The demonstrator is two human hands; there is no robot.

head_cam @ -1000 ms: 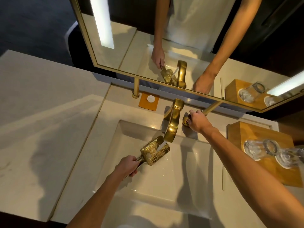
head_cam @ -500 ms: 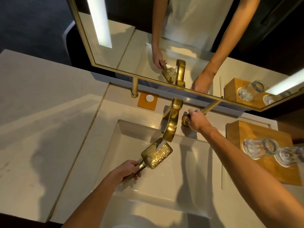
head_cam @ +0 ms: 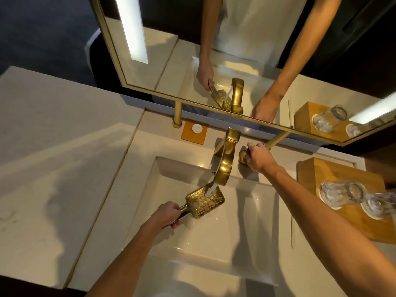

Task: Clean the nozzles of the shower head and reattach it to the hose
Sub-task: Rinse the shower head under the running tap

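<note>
Rinse step: left hand (head_cam: 166, 214) gripped shower head (head_cam: 204, 202) by its handle, nozzle face up under tap (head_cam: 225, 161) stream over basin (head_cam: 214, 243) at desk's back edge; right hand (head_cam: 258, 157) closed around tap knob (head_cam: 243, 156). Next probably: shut water, find hose, none in view

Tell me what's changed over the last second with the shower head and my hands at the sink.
The shower head has turned under the running water: its nozzle face, angled a second ago, now lies flatter and faces up into the stream. The left hand still grips its handle, and the right hand still holds the tap handle. The faucet keeps running; nothing was let go.
</note>
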